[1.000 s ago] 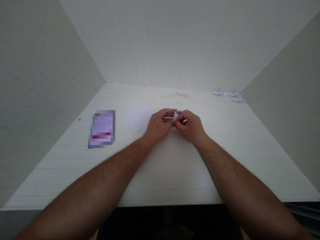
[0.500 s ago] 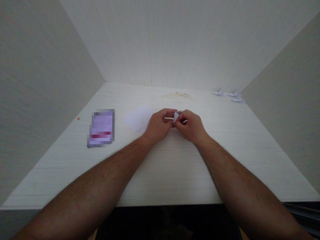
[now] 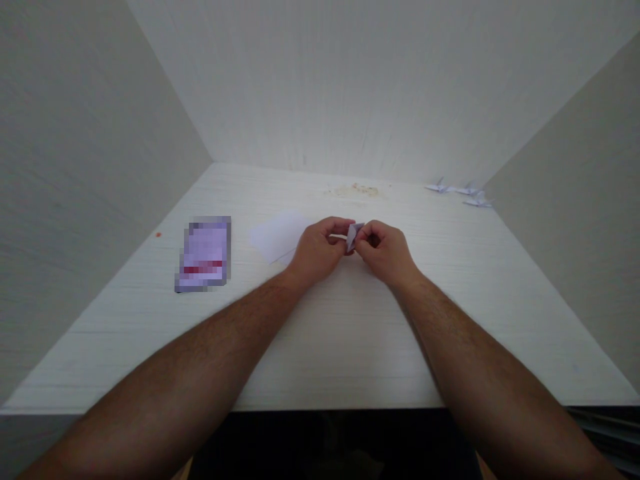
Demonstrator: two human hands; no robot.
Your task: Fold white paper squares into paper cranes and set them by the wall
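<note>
A small folded paper [image 3: 353, 235] was pinched between the fingertips of the left hand [image 3: 327, 247] and the right hand [image 3: 383, 245], both partly curled, above the white bench [image 3: 340, 360].

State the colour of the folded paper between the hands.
Folded paper: pale greyish lilac-white; shows best in the head view.

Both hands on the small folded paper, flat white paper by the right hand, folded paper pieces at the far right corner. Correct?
No: the flat white paper lies by the left hand, not the right hand, in the head view. The rest stands.
</note>
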